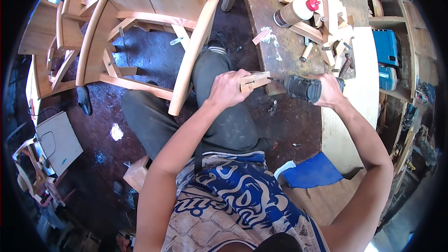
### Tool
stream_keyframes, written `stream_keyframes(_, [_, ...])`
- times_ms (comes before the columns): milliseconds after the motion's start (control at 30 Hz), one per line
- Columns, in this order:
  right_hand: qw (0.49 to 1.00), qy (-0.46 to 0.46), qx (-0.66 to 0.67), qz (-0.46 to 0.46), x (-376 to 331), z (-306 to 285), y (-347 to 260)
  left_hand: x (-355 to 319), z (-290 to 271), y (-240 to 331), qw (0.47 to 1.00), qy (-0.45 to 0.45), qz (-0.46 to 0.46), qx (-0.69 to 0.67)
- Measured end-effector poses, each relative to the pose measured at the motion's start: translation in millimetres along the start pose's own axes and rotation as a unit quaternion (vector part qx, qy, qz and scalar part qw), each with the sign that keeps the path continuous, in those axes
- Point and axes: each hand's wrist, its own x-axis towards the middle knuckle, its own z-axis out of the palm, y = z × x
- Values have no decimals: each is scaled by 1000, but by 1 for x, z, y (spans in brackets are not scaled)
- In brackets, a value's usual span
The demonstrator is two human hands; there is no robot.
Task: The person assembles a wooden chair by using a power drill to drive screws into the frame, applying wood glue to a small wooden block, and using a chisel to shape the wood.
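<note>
Pale wooden block, short and squared, with a small dark mark on its near face [250,84], is held in the air above the person's knee, just off the table's near corner. The left hand [228,87] is clamped on its left end, fingers over the top. The right hand [329,89] is closed around a black power drill [303,88], whose thin bit points at the block's right end (whether the tip touches, I cannot tell).

On the worn brown wooden table [255,11] lies a cream-and-dark-brown squeeze bottle with a red cap [295,12], tipped on its side against a heap of pale wood offcuts [330,18]; what it contains cannot be made out. To the right, an open wooden shelving unit [389,20] holds two blue plastic cases [385,46], their insides hidden from view. Left of the person's legs stands a pale wooden chair frame with rounded arms [192,58], metal brackets showing inside it.
</note>
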Motion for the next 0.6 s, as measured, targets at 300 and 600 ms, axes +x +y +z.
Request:
stream_keyframes(300, [997, -37, 35, 63, -11, 11, -6, 0, 2, 0, 1000, -1, 1, 4])
stream_keyframes(600, [983, -51, 64, 165, -17, 17, -26, -3, 3, 1, 1000, -9, -3, 2])
